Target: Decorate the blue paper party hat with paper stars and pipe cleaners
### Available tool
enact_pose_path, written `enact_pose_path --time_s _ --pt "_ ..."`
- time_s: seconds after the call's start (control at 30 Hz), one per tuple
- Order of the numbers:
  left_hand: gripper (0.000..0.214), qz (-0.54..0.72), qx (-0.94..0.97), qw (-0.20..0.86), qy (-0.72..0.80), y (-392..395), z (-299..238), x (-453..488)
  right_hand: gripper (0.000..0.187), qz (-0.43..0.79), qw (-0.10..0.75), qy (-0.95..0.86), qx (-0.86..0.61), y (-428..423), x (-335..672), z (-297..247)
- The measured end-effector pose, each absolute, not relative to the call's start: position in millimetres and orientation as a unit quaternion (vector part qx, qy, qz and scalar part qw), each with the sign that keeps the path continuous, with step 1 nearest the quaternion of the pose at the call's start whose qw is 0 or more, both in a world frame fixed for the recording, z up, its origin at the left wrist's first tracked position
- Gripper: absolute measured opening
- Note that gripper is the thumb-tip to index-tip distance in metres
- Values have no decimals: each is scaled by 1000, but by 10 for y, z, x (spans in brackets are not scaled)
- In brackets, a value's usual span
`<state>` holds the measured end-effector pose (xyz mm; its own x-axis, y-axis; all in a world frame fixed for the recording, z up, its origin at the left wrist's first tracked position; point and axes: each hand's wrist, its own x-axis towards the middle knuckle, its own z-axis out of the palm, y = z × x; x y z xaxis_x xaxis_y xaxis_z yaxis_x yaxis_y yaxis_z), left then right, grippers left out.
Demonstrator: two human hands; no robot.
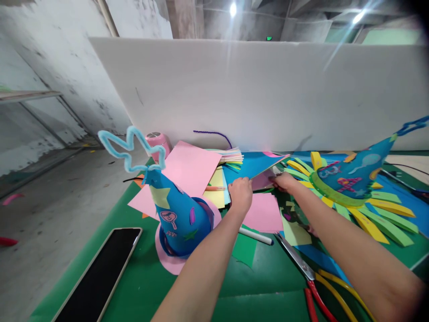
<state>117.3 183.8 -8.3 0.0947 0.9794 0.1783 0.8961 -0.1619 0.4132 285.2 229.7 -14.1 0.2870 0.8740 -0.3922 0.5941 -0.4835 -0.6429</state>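
My left hand (241, 194) is closed on the near left edge of a raised pink sheet (261, 180). My right hand (283, 181) pinches the right side of that sheet, where a small whitish patch shows that I cannot make out. Below the hands lies a flat pink piece of paper (263, 212). A blue cone hat (181, 223) with a pink brim and a light blue pipe-cleaner shape (129, 147) on its tip stands left of my left forearm. A white marker (256, 235) lies between my forearms.
A second blue cone hat (348, 176) with yellow and green loops sits at right. Scissors (301, 264) lie in front, near red and yellow handles. A phone (100, 273) rests at the left edge. A white board (251, 94) stands behind a pink can (158, 144).
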Motion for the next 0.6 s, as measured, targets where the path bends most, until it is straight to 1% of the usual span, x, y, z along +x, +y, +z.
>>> enact_pose_path --time_s 0.17,0.3,0.43,0.6 --pt "30 208 733 102 640 1844 -74 1170 27 344 213 -489 -773 2258 2918 26" --pt "32 208 731 106 641 1843 -52 1170 22 308 247 -497 -773 2174 3023 115" --pt "31 205 734 114 637 1837 -40 1167 16 283 318 -481 -766 2052 3007 128" --pt "26 197 745 137 622 1864 -45 1155 11 308 423 -437 -732 1881 2944 191"
